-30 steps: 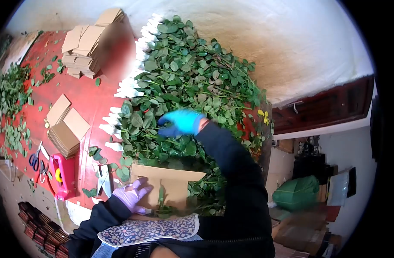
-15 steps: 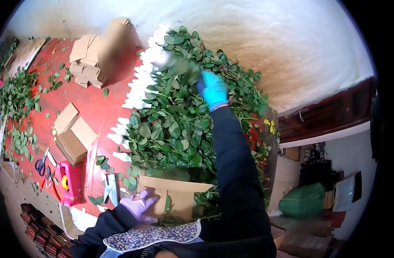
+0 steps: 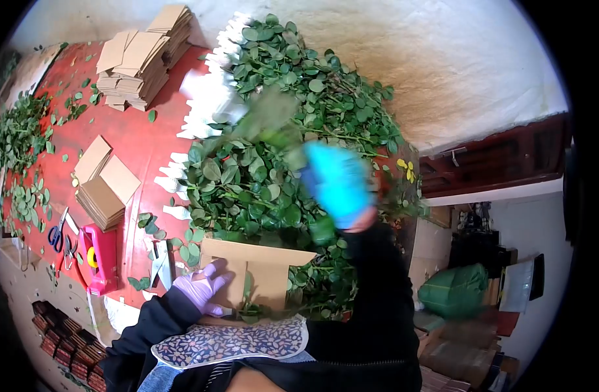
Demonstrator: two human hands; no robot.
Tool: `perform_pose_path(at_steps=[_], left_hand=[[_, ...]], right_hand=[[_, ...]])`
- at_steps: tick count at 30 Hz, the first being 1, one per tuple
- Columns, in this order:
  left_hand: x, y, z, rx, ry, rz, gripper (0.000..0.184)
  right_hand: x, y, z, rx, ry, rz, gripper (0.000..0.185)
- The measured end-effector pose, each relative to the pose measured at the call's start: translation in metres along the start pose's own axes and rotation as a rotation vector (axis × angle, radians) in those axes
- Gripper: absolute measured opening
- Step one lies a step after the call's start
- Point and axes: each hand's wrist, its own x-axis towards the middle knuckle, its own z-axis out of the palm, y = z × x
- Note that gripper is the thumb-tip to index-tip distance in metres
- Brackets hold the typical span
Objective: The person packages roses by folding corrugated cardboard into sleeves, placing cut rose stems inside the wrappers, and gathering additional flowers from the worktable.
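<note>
My left hand (image 3: 199, 291), in a lilac glove, rests with spread fingers against the left end of an opened cardboard piece (image 3: 268, 253). A few leaves lie inside the cardboard. My right hand (image 3: 339, 185), in a blue glove and smeared by motion, is closed on a leafy flower stem (image 3: 268, 117). The stem's blurred white-wrapped head points up and left over the table. Behind and beneath it lies a large pile of leafy stems (image 3: 257, 183), their white-sleeved heads (image 3: 175, 171) lined up along the left side.
Stacked cardboard pieces (image 3: 133, 65) stand at the back, with another cardboard stack (image 3: 103, 202) nearer. Scissors (image 3: 56, 233), red-handled pliers (image 3: 69, 258), a pink tape dispenser (image 3: 99, 261) and grey shears (image 3: 160, 264) lie on the red table (image 3: 133, 140). Loose leaves (image 3: 26, 127) gather at left.
My right hand has come back toward me from the far part of the pile, drawing the stem along. My left hand stays on the cardboard. The camera view has shifted slightly.
</note>
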Motion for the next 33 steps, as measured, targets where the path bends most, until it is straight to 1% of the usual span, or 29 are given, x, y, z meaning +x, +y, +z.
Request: perform_pose_path(at_steps=[1, 2, 4, 5, 6, 7, 8, 10, 11, 12, 13, 14, 15, 16, 18, 19, 21, 22, 25, 26, 28, 29, 30, 32, 33], left_hand=[[0.0, 0.002, 0.0, 0.011, -0.009, -0.015, 0.084], [-0.001, 0.002, 0.003, 0.013, -0.014, -0.01, 0.084], [0.0, -0.004, 0.009, 0.017, 0.085, 0.063, 0.085], [0.0, -0.004, 0.008, 0.025, 0.09, 0.073, 0.086], [-0.001, 0.001, 0.004, 0.07, 0.033, 0.015, 0.086], [0.0, 0.0, 0.004, 0.079, 0.044, 0.021, 0.086], [0.0, -0.001, 0.006, 0.08, 0.046, 0.03, 0.087], [0.001, -0.003, 0.003, 0.069, 0.044, 0.045, 0.087], [0.002, -0.003, 0.003, 0.065, 0.046, 0.052, 0.087], [0.001, -0.003, 0.004, 0.057, 0.047, 0.053, 0.087], [0.001, -0.002, 0.005, 0.047, 0.048, 0.044, 0.087], [0.001, -0.001, 0.003, 0.051, 0.041, 0.035, 0.087], [0.0, 0.0, 0.002, 0.058, 0.031, 0.024, 0.086], [0.0, 0.0, 0.002, 0.047, 0.036, 0.019, 0.086], [0.001, 0.001, 0.0, 0.043, 0.011, 0.009, 0.085], [0.001, -0.001, 0.001, 0.041, 0.009, 0.005, 0.085], [0.002, -0.004, 0.003, -0.017, 0.015, 0.024, 0.084], [0.002, -0.004, 0.003, -0.02, 0.015, 0.019, 0.084], [0.002, -0.003, 0.002, -0.029, 0.003, 0.007, 0.084], [0.002, -0.001, -0.002, -0.044, -0.019, -0.004, 0.084], [0.003, -0.001, -0.003, -0.058, -0.035, -0.012, 0.084], [0.003, -0.002, -0.001, -0.048, -0.015, -0.001, 0.083], [0.002, -0.003, 0.001, -0.038, 0.004, 0.009, 0.083], [0.003, -0.003, 0.001, -0.041, 0.009, 0.014, 0.083], [0.002, -0.002, 0.0, -0.043, 0.012, 0.018, 0.083]], right_hand=[[-0.007, 0.001, 0.06, 0.069, 0.103, -0.114, 0.022], [-0.003, -0.006, 0.092, 0.036, -0.205, -0.132, 0.038], [-0.022, -0.012, 0.168, 0.121, -0.402, -0.199, 0.062], [-0.027, -0.014, 0.171, 0.162, -0.423, -0.185, 0.07], [-0.024, -0.013, 0.174, 0.197, -0.438, -0.176, 0.078], [-0.019, -0.014, 0.159, 0.237, -0.413, -0.153, 0.074], [-0.014, -0.011, 0.143, 0.233, -0.41, -0.148, 0.074], [0.008, -0.002, 0.101, 0.202, -0.515, -0.234, 0.064], [0.018, 0.009, 0.088, 0.274, -0.486, -0.191, 0.051], [0.029, 0.014, 0.065, 0.377, -0.341, -0.131, 0.039], [0.04, 0.026, 0.063, 0.463, -0.209, -0.072, 0.032], [0.054, 0.039, 0.056, 0.454, -0.11, -0.106, 0.032], [0.064, 0.054, 0.065, 0.401, -0.033, -0.089, 0.029], [0.075, 0.063, 0.065, 0.364, -0.12, -0.044, 0.039], [0.088, 0.084, 0.093, 0.078, -0.136, -0.068, 0.055], [0.087, 0.094, 0.115, 0.082, -0.137, -0.069, 0.055], [0.086, 0.108, 0.152, -0.103, -0.191, -0.024, 0.066], [0.085, 0.106, 0.15, -0.1, -0.193, -0.029, 0.066], [0.078, 0.105, 0.133, 0.01, -0.382, 0.09, 0.068], [0.07, 0.112, 0.134, 0.009, -0.391, 0.09, 0.068], [0.056, 0.124, 0.133, 0.172, -0.284, -0.006, 0.068], [0.059, 0.108, 0.104, 0.225, -0.434, 0.134, 0.064], [0.057, 0.111, 0.104, 0.224, -0.432, 0.133, 0.064], [0.051, 0.119, 0.105, 0.074, -0.198, 0.027, 0.062], [0.048, 0.123, 0.107, 0.003, -0.147, -0.025, 0.058]])
